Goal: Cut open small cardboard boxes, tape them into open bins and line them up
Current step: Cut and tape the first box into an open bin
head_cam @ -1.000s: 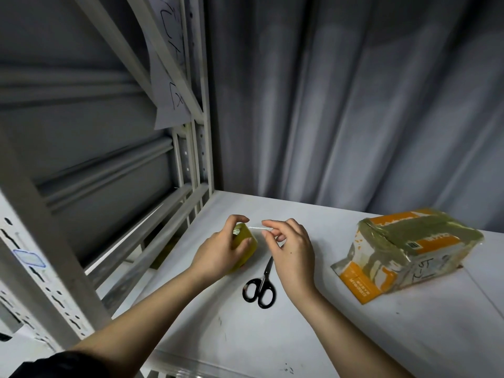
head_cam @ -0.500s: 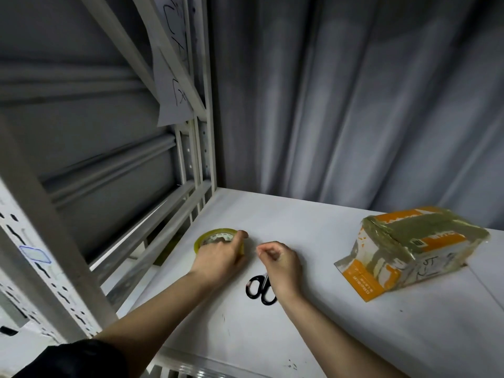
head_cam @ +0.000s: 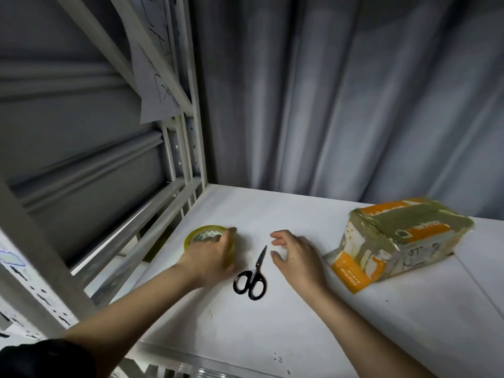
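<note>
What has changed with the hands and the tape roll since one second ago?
The left hand brought the tape roll down flat onto the shelf and rests on it. The right hand let go of the tape end and opened. The scissors and the taped box stayed put.

A white shelf board [head_cam: 313, 317] meets pale grey pleated curtains [head_cam: 341, 99] at the back, while a light metal racking frame [head_cam: 191, 110] with a hand-marked paper sheet [head_cam: 156, 105] rises at left in dim light.
</note>
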